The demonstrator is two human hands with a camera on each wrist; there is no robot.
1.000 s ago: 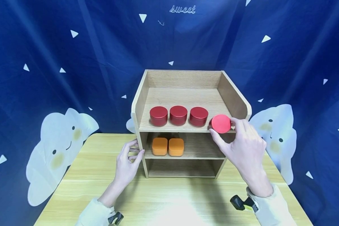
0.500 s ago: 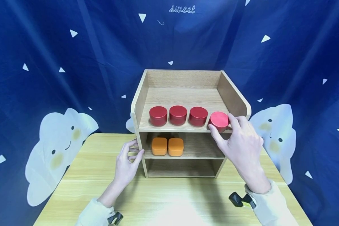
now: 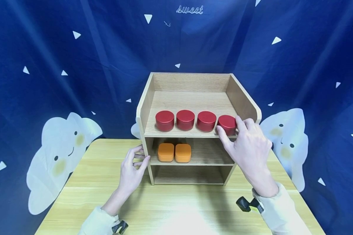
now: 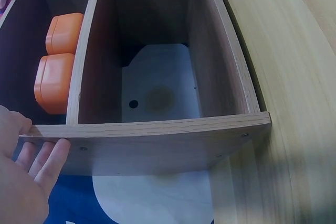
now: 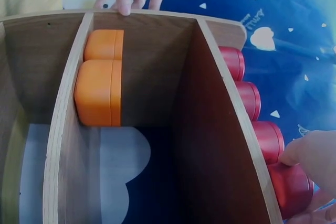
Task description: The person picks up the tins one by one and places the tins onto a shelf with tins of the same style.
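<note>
A red round tin [image 3: 226, 124] stands upright on the top deck of a wooden shelf [image 3: 191, 135], at the right end of a row. My right hand [image 3: 250, 143] pinches it between thumb and fingers, also visible in the right wrist view. Beside it stand three like tins, the nearest a red tin [image 3: 206, 121] just to its left. Two orange square boxes [image 3: 174, 152] sit side by side on the middle level. With thumb at the front edge and fingers on the outer face, my left hand [image 3: 133, 169] grips the shelf's left side panel [image 4: 157, 128].
The shelf stands on a light wood table [image 3: 106, 176] in front of a blue curtain [image 3: 120, 49] with white clouds and triangles. Raised side walls [image 3: 243, 98] bound the top deck. In the left wrist view, the bottom compartment is open through to the curtain.
The red tin in my right hand has gone from tilted forward to upright, moving slightly left and back into line with the row. My left hand has stayed put.
</note>
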